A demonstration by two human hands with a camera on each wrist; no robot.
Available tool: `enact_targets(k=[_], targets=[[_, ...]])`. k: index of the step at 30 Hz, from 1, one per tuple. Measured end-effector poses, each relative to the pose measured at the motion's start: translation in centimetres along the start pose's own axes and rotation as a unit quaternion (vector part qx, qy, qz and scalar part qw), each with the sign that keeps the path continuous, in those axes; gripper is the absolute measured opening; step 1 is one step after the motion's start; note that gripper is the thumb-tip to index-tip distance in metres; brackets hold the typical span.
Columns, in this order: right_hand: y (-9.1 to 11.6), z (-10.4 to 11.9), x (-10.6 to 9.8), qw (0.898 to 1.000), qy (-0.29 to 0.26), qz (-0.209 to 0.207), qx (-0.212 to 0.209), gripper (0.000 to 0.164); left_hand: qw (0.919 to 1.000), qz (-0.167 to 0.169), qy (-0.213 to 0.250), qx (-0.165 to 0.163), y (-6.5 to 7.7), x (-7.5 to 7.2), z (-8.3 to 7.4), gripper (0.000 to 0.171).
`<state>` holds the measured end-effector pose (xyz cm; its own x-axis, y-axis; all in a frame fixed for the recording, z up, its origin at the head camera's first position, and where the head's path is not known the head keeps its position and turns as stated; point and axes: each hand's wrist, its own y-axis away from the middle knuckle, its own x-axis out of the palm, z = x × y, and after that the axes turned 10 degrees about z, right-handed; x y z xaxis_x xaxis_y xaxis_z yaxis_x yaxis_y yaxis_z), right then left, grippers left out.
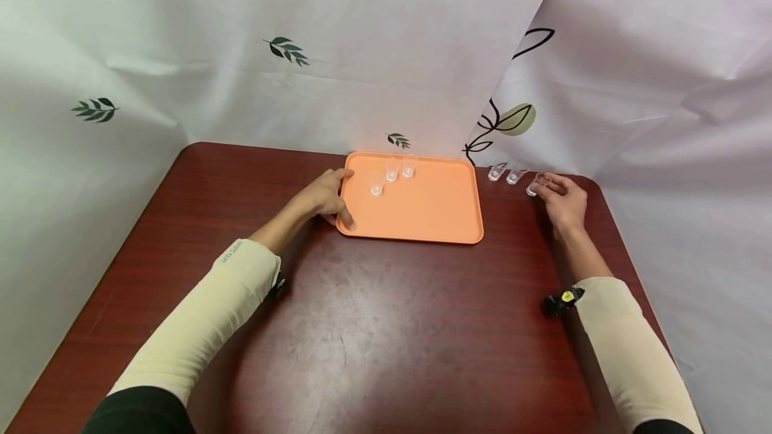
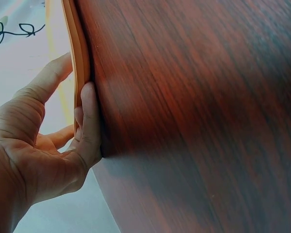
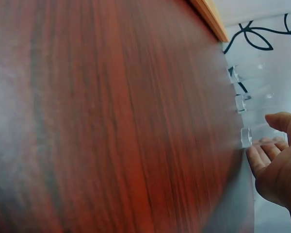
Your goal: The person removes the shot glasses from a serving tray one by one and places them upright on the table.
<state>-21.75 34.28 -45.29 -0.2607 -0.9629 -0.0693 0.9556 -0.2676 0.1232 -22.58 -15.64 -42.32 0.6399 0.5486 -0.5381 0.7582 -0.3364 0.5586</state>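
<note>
An orange tray [image 1: 422,213] lies near the back edge of the table. My left hand [image 1: 328,194] grips its left end; in the left wrist view the thumb and fingers of that hand [image 2: 53,141] straddle the tray's edge [image 2: 77,58]. Three small clear cups [image 1: 376,186] stand on the tray, toward its back left. To the right of the tray, my right hand [image 1: 563,203] has thumb and fingers around another clear cup [image 1: 533,187]. In the right wrist view, the base of this cup [image 3: 246,138] shows beside the fingertips [image 3: 256,156].
Two more clear cups [image 1: 514,176] stand in a row between the tray and my right hand, close to the back edge. A white curtain [image 1: 362,52] with leaf prints hangs right behind the dark red wooden table [image 1: 386,327].
</note>
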Motion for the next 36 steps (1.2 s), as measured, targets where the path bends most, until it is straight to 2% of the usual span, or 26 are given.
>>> enact_targets(k=[5,15,18,22,30,36], targets=[[-0.4,-0.1,0.0,0.999,0.032,-0.009,-0.002,0.035,1.0,0.0,-0.001,-0.001,-0.2,0.0,-0.1,0.135],[-1.7,-0.1,0.2,0.998,0.065,-0.019,0.009,0.034,1.0,0.001,-0.003,-0.005,0.1,-0.1,-0.1,0.134],[-2.0,-0.1,0.2,0.998,0.061,-0.024,0.011,0.033,1.0,0.003,-0.001,-0.006,0.1,0.0,-0.1,0.134],[-2.2,0.0,0.0,0.998,0.046,-0.028,0.012,0.038,1.0,0.005,-0.002,-0.004,0.1,0.0,-0.3,0.134],[-2.0,0.1,-0.2,0.998,0.057,-0.033,0.017,0.045,1.0,0.002,0.007,-0.005,-0.1,0.0,-0.3,0.133],[-1.6,0.0,-0.2,0.996,0.069,-0.036,0.034,0.046,1.0,0.003,-0.008,-0.003,0.1,-0.1,-0.3,0.133]])
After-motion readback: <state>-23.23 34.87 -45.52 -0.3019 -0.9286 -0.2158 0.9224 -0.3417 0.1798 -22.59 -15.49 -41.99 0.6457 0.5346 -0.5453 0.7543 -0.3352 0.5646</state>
